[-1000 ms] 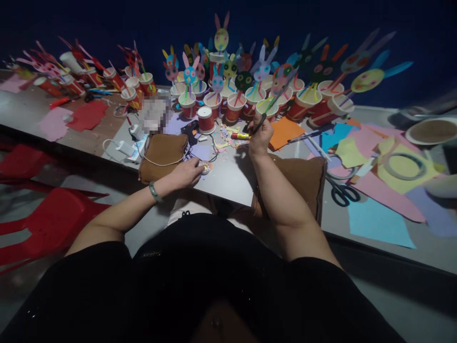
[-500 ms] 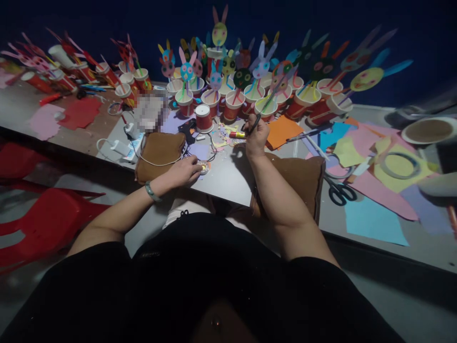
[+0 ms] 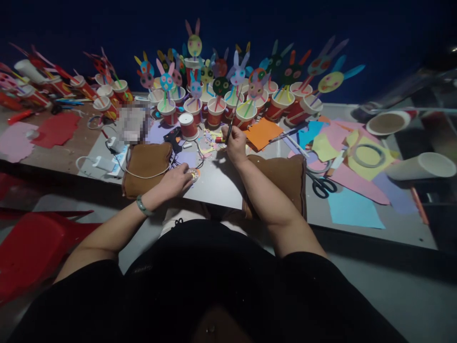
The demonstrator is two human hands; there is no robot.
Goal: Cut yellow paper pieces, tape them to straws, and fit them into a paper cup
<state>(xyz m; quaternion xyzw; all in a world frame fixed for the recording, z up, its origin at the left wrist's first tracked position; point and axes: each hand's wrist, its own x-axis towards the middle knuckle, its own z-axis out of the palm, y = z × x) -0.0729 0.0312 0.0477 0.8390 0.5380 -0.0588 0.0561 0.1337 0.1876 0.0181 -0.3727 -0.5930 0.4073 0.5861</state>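
My left hand (image 3: 176,179) rests on the grey table (image 3: 221,178), its fingers pinning a small round paper face (image 3: 195,175) near the front edge. My right hand (image 3: 235,143) is raised a little farther back and is shut on a thin dark stick-like tool (image 3: 230,125) that points up toward the cups. A red marker (image 3: 219,140) lies just left of that hand. Two brown cushions (image 3: 144,162) (image 3: 289,178) lie under my forearms.
Several red paper cups with bunny faces on straws (image 3: 246,112) crowd the back of the table. A black glue gun (image 3: 172,135), a red tape roll (image 3: 187,125), scissors (image 3: 321,183), coloured paper sheets (image 3: 353,209), a charger cable (image 3: 103,164) and red chairs (image 3: 32,243) surround me.
The view has swung right and slightly down, so everything sits further left. The tool in my right hand now stands more upright. My left hand stays on the paper face.
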